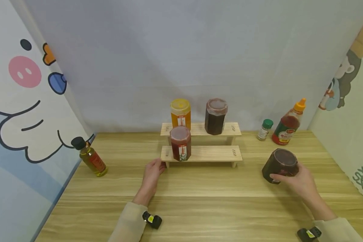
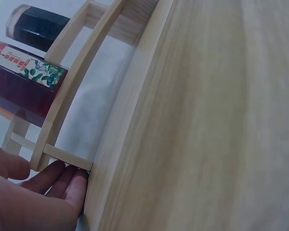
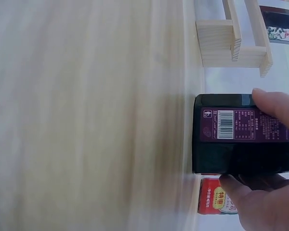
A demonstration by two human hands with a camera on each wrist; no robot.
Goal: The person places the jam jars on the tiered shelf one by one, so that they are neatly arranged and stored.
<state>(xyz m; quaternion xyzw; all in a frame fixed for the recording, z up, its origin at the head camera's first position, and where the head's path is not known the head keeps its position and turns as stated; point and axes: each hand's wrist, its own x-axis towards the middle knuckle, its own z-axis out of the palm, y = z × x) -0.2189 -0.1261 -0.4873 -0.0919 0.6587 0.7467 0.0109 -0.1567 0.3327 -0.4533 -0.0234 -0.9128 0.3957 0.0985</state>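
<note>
A dark jar (image 1: 279, 166) with a purple label is gripped by my right hand (image 1: 302, 181), thumb on one side and fingers on the other, at the right of the table. My left hand (image 1: 152, 173) holds the left end of a two-step wooden rack (image 1: 211, 153); in the left wrist view its thumb is at the board's end and its fingers (image 2: 74, 185) are around the leg. On the lower step stands a red jar (image 1: 180, 144). The upper step carries a yellow jar (image 1: 180, 112) and another dark jar (image 1: 216, 117).
Behind the right hand stand a small green-capped shaker (image 1: 264, 130) and a red sauce bottle (image 1: 287, 126) with an orange cap. An oil bottle (image 1: 92, 159) with a black cap stands at the left. A pale curtain (image 1: 184, 50) closes off the back of the wooden table (image 1: 199, 208).
</note>
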